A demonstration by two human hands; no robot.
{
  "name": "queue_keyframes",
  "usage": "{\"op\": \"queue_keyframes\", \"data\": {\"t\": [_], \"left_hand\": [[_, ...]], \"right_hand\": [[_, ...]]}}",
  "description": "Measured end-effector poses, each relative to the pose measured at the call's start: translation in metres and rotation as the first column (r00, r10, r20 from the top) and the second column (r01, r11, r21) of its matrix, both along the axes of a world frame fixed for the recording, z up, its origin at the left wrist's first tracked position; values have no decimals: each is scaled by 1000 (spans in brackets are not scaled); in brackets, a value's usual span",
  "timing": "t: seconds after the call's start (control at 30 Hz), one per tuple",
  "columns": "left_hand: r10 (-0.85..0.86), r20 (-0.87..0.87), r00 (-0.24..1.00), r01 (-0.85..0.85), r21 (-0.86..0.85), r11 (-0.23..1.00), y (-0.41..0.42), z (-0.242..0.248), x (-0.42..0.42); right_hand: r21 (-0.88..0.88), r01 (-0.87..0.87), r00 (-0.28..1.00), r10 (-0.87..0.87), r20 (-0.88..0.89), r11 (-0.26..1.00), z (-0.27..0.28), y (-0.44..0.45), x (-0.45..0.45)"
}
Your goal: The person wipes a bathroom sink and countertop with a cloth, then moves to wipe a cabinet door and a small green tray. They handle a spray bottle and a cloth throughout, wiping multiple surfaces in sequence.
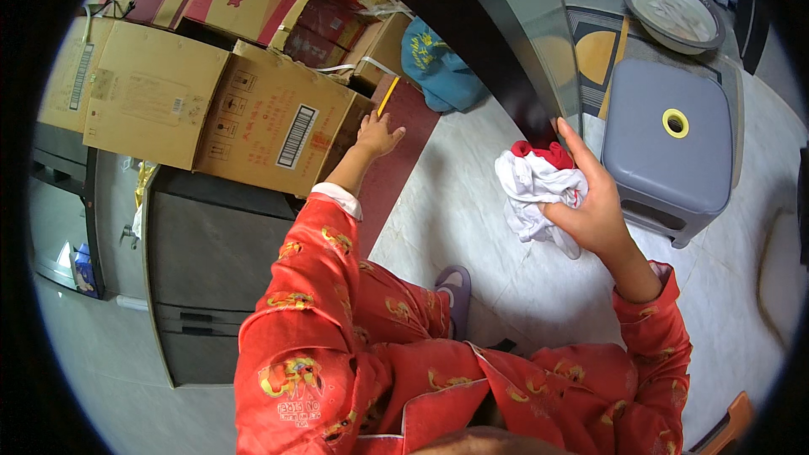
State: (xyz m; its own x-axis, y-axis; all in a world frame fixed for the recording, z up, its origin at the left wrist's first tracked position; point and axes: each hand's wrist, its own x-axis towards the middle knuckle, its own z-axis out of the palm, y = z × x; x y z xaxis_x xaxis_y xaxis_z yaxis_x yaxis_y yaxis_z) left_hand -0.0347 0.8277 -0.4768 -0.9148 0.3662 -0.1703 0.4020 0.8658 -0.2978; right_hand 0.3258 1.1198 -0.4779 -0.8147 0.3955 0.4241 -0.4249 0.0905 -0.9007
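Observation:
My right hand (591, 208) grips a bunched white cloth (537, 186) with a red part (545, 155) at its top. The index finger stretches up beside the lower end of a dark frame (505, 69) with a glass panel (556, 57). My left hand (379, 137) reaches forward, fingers apart, over a dark red surface (404, 151) beside a cardboard box (275, 120). Its fingertips are close to a thin yellow strip (387, 96); whether they touch it I cannot tell.
On the right stands a grey plastic stool (667, 158), near a basin (673, 43) holding water and pale cloth, and a patterned mat (584, 25). Cartons fill the upper left above a dark cabinet (208, 246). A blue bag (436, 69) lies beside the frame.

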Motion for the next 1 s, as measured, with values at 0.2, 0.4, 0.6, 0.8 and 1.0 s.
{"op": "queue_keyframes", "data": {"t": [0.2,0.4,0.6,0.8,1.0], "left_hand": [[-186,-283,941,182,-43,982,-20,1,-24],[-393,-726,565,100,-413,905,-2,131,-125],[-71,-665,743,-154,-273,950,35,213,-192],[245,-647,722,-274,58,960,28,203,-242],[352,-512,784,-388,39,921,37,217,-265]], "right_hand": [[99,41,999,-41,4,994,4,-4,-2],[218,100,981,-132,142,971,9,-12,-4],[296,202,939,-271,212,934,11,-24,-7],[309,285,913,-355,200,907,17,-41,-13],[252,288,906,-348,240,924,16,-54,-16]]}}
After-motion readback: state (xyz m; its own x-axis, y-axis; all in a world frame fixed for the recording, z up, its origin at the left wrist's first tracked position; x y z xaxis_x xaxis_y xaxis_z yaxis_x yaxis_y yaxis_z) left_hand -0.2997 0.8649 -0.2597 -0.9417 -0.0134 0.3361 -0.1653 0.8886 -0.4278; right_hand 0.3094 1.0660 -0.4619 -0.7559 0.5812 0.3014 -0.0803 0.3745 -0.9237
